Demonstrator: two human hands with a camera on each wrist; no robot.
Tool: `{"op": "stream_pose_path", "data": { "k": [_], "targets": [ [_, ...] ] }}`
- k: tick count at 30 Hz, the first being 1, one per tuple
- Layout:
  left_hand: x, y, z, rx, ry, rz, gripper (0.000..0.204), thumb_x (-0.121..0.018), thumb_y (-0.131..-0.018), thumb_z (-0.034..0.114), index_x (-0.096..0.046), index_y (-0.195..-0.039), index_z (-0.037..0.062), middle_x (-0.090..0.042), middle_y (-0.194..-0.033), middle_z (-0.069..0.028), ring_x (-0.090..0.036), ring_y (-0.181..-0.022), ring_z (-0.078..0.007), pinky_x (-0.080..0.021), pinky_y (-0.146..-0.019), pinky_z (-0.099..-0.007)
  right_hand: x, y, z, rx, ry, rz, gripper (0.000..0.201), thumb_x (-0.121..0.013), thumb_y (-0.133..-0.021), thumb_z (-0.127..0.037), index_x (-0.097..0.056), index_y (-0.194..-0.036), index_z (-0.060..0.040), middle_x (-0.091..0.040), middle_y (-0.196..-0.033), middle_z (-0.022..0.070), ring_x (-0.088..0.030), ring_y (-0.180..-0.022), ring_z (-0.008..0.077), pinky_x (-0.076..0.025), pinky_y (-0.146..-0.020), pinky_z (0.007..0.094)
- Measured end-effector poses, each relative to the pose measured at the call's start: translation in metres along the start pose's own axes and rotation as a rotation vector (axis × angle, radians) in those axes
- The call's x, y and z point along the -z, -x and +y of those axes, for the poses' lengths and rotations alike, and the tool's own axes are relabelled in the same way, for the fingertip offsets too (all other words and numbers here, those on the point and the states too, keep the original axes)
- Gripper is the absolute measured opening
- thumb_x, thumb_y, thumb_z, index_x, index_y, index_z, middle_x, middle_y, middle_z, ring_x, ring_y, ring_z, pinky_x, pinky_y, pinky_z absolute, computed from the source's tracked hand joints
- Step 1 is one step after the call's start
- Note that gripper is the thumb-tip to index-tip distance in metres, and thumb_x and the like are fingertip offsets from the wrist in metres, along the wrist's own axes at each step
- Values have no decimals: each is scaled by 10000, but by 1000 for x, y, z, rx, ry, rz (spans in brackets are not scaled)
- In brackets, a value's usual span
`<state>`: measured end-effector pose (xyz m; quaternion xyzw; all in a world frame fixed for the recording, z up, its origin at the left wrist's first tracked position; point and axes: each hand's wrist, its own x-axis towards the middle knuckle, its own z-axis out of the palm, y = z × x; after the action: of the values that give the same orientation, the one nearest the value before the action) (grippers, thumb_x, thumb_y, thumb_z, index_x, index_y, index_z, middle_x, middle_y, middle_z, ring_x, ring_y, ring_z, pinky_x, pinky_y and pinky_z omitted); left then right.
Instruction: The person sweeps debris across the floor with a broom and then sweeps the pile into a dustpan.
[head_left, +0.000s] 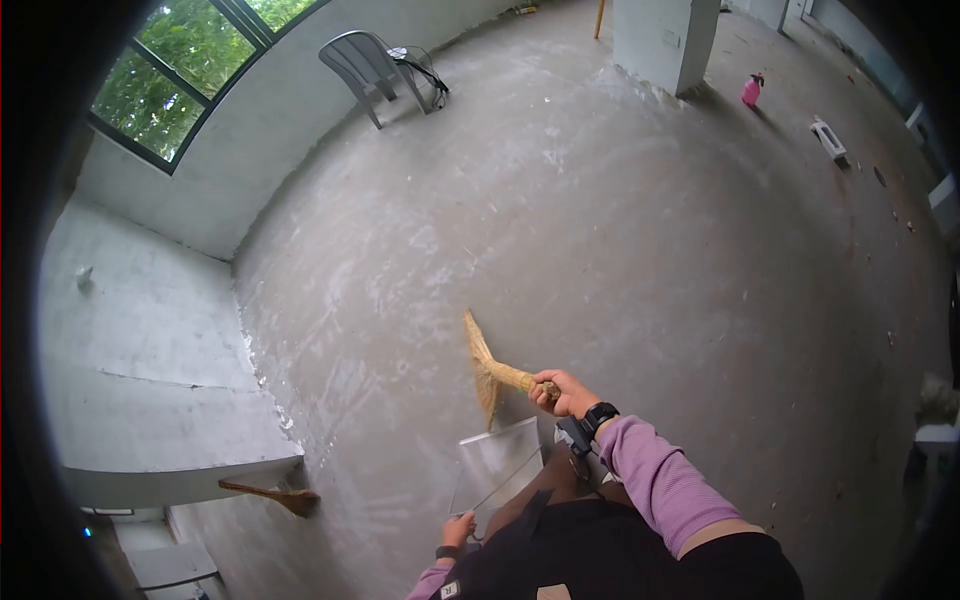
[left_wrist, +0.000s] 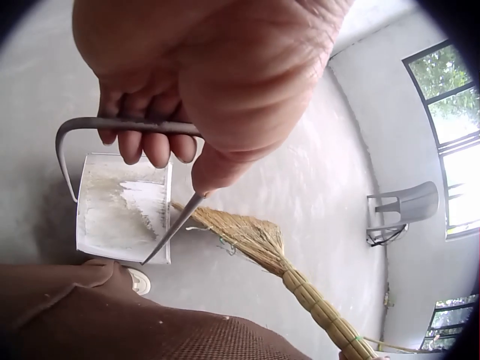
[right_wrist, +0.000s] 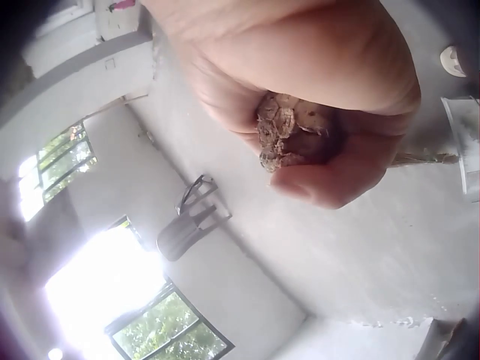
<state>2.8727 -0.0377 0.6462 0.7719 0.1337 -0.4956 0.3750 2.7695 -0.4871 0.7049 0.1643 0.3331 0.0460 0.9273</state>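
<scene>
My right hand (head_left: 562, 393) grips a straw broom (head_left: 512, 375) by its bound handle. In the right wrist view the cut handle end (right_wrist: 281, 124) shows inside my curled fingers. The broom's bristles fan out over the floor at the dustpan's edge. My left hand (head_left: 459, 529) holds the thin bent metal handle (left_wrist: 124, 124) of a white dustpan (head_left: 502, 452). Seen from the left wrist, the dustpan lies below that hand, with pale dust across its inside, and the bristles (left_wrist: 240, 229) reach its rim.
A second broom (head_left: 290, 498) lies by the low wall at left. A grey plastic chair (head_left: 362, 62) with cables stands near the window. A pillar (head_left: 655, 45), a pink spray bottle (head_left: 752, 90) and a white block-like object (head_left: 828, 140) are farther right. My shoe (left_wrist: 139, 281) is beside the dustpan.
</scene>
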Motion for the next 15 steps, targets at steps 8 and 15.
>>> {"op": "stream_pose_path", "data": {
  "k": [8,15],
  "targets": [
    [-7,-31,56,-17,-96,-33,232,-609,-800,228,-524,-671,55,-514,-596,-17,-487,-514,-106,-368,-466,-226,62,112,-46,246,-427,-25,325,-526,-796,-116,-370,-1036,38,-454,-755,53,-431,-527,77,-363,-396,168],
    [-10,-59,88,-47,-63,-25,231,-642,-754,222,-590,-764,-3,-566,-643,-48,-518,-540,-119,-389,-481,-240,82,210,-59,589,-564,17,225,-557,-783,-141,-424,-886,8,-467,-709,39,-473,-506,87,-400,-404,181]
  ]
}}
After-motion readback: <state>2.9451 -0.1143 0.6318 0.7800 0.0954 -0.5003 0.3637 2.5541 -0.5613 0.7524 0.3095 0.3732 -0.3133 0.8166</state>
